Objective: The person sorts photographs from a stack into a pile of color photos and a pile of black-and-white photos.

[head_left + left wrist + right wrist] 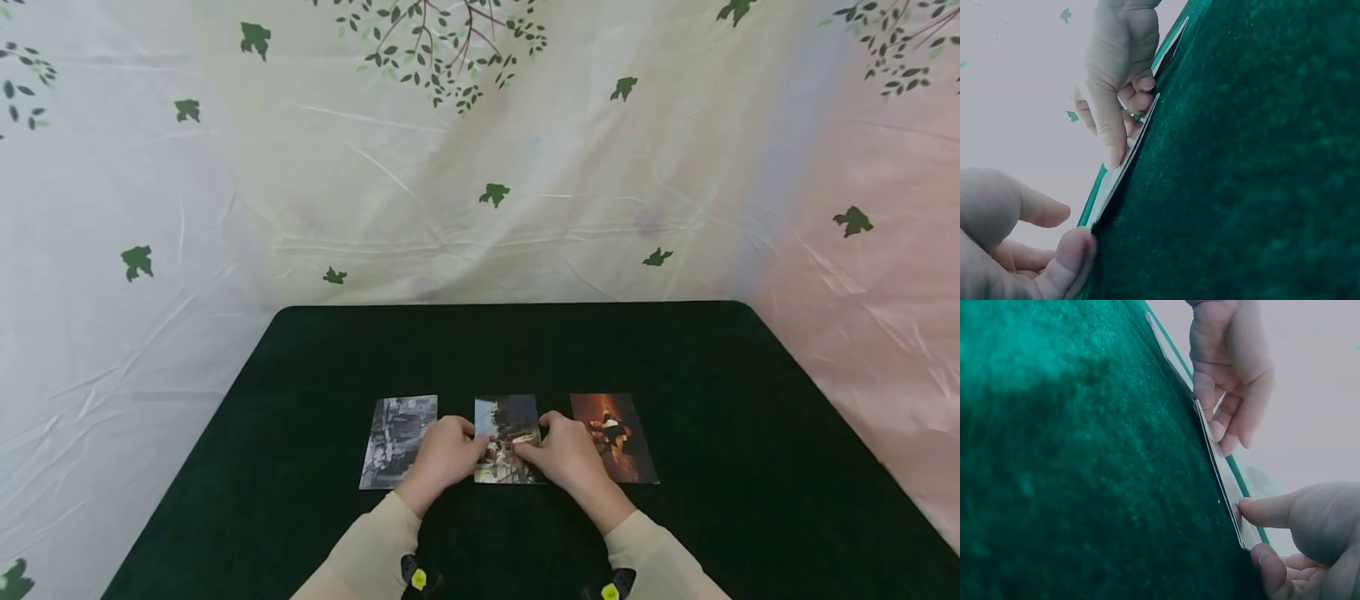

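Note:
Three picture cards lie in a row on the dark green cloth-covered table. The middle card shows a colourful scene; it slants up slightly off the cloth in the wrist views. My right hand pinches its right edge, thumb on top and a finger at the rim. At its left edge is my left hand; a fingertip touches the corner while the thumb stands off the surface. Partly behind the left hand lies a black-and-white card. An orange-and-dark card lies beside the right hand.
A pale curtain printed with green leaves and branches hangs behind the table and along both sides. The table's far edge runs well beyond the cards. Cream sleeves cover the forearms, with a dark band carrying a yellow mark at each wrist.

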`<state>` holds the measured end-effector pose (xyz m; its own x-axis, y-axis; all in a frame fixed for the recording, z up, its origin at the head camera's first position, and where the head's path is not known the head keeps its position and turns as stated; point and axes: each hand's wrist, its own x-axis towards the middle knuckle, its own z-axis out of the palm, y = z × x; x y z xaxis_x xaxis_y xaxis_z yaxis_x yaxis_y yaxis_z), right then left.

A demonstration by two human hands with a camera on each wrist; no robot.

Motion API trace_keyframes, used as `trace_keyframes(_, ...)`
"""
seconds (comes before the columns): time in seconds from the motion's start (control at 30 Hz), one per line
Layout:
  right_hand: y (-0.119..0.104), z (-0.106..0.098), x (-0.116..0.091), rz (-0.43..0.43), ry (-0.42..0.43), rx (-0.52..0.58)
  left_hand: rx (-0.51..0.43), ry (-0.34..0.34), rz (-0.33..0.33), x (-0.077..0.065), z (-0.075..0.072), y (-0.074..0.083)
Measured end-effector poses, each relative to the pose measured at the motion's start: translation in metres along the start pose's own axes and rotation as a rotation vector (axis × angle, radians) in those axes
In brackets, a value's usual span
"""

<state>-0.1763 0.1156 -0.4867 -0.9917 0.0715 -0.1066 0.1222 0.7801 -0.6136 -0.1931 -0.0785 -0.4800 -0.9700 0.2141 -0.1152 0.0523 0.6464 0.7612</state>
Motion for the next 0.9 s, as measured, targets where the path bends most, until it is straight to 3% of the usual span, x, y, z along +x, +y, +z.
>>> trace_keyframes(0.13, 0.0007, 0.0005, -0.0006, -0.003, 0.006, 0.008, -0.023, 0.037, 0.005, 0.0013, 0.0023, -0.0027)
trace_keyframes(0.27, 0.0006, -0.0001, -0.001, 0.0, 0.012, 0.03, -0.098, 0.054, -0.041, 0.0025, 0.0045, -0.0052)
trace_keyframes(0.4, 0.0019, -0.0001, 0.0004, -0.011, 0.006, 0.044, -0.168, 0.045, -0.111, 0.0032, 0.0066, -0.0071)
trace_keyframes(0.63, 0.0035, -0.0008, 0.0046, -0.02, -0.007, 0.051, -0.23, 0.019, -0.151, 0.0032, 0.0054, -0.0074)
trace_keyframes(0.9, 0.006, -0.0033, 0.0046, 0.006, -0.029, 0.085, -0.224, 0.016, -0.15, 0.0018, 0.004, -0.0049)
